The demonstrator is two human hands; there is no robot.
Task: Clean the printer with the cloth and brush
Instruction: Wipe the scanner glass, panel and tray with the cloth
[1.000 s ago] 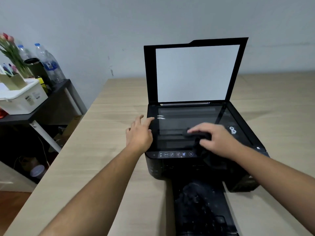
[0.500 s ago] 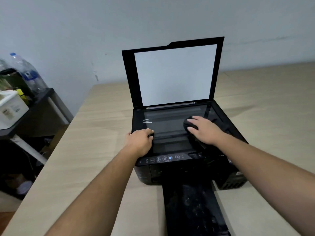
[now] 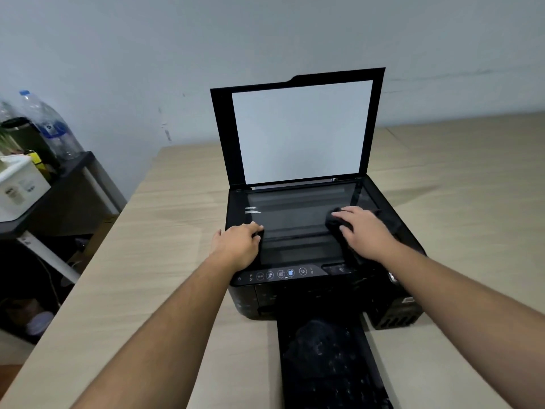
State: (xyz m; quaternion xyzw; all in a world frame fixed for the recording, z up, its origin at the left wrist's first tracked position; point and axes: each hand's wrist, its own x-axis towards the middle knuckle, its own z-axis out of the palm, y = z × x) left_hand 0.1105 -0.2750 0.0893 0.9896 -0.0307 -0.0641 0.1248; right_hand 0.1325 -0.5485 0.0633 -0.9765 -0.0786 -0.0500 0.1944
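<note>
The right hand is lying palm-down on a dark cloth, its fingers spread flat and pressing the cloth against the scanner glass near the glass's right edge; most of the cloth is hiding under the hand, so its full shape is hard to make out. The left hand is resting on the front-left corner of the printer, fingers curled loosely over the frame at the edge of the glass and holding nothing. The black, boxy printer is sitting on a pale wood-grain table, with its lid standing upright and showing a smooth white backing. A row of small round buttons is running along the front panel; their symbols are too small to read. A black output tray is jutting toward the camera, speckled with pale dust and running out of the bottom of the frame. No brush is showing. At the far left, a dark side shelf is carrying clear plastic bottles and a white bin, partly cropped, its contents unclear.
</note>
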